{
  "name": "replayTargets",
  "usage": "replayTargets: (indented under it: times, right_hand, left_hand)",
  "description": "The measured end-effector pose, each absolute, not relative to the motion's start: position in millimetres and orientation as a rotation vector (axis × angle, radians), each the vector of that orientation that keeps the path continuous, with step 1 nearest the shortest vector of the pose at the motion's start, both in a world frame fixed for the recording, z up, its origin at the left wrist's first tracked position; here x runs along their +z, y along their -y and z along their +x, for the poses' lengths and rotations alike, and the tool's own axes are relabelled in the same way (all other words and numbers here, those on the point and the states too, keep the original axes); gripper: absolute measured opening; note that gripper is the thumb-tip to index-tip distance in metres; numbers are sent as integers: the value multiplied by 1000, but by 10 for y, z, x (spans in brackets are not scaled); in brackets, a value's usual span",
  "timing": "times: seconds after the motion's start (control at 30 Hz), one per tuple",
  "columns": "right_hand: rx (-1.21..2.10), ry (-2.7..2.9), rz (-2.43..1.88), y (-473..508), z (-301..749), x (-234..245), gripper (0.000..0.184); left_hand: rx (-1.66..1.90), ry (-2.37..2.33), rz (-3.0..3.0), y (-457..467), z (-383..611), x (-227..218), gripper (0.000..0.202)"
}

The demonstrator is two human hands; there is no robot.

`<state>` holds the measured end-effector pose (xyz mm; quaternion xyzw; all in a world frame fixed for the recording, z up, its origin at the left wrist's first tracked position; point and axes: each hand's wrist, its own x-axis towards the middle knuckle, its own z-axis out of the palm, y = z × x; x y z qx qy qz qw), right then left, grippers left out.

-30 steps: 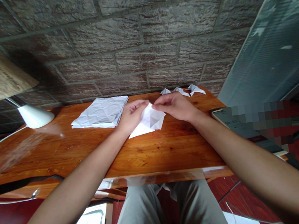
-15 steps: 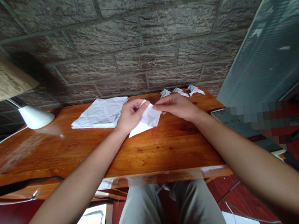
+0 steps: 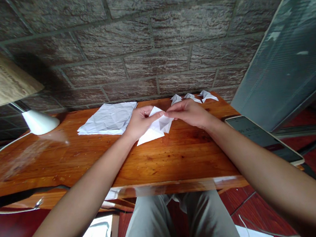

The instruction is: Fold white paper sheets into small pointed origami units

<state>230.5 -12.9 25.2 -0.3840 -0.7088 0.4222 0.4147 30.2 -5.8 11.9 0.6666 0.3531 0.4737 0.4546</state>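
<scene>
I see a folded paper (image 3: 150,135), white and thin with sharp triangular facets, near the middle of the glossy reddish wooden worktop (image 3: 165,160). Its lower corner rests on the wood. Compared to half a second ago, the two hands are closer together, their fingertips now nearly meet above the top edge, and the paper looks narrower. The left hand (image 3: 140,123) is curled, with thumb and fingers closed on the upper left flap. The right hand (image 3: 191,113), knuckles up, pinches the upper right flap. To the left, a stack of creased sheets (image 3: 107,119) lies flat. Three small paper figures (image 3: 192,97) stand by the rough brick wall (image 3: 148,39).
</scene>
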Motion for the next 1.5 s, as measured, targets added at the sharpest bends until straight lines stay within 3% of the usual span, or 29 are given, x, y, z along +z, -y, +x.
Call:
replayTargets:
  times: [0.23,0.47,0.7,1.23,1.5]
  right_hand:
    - [1269,1715,-1011,146,2326,285,37]
    - [1188,1759,-1018,127,2370,283,37]
    - [1306,1766,-1021,164,2363,304,41]
    - [814,1909,-938,181,2334,310,38]
    - [812,1845,-895,175,2318,282,33]
  left_hand:
    - [1227,-867,1669,48,296,103,38]
    - [1254,-860,1708,25,281,68,36]
    - [1272,-872,1661,23,295,85,35]
    - [1345,-830,1611,66,314,164,37]
    - [1353,-830,1603,66,295,156,39]
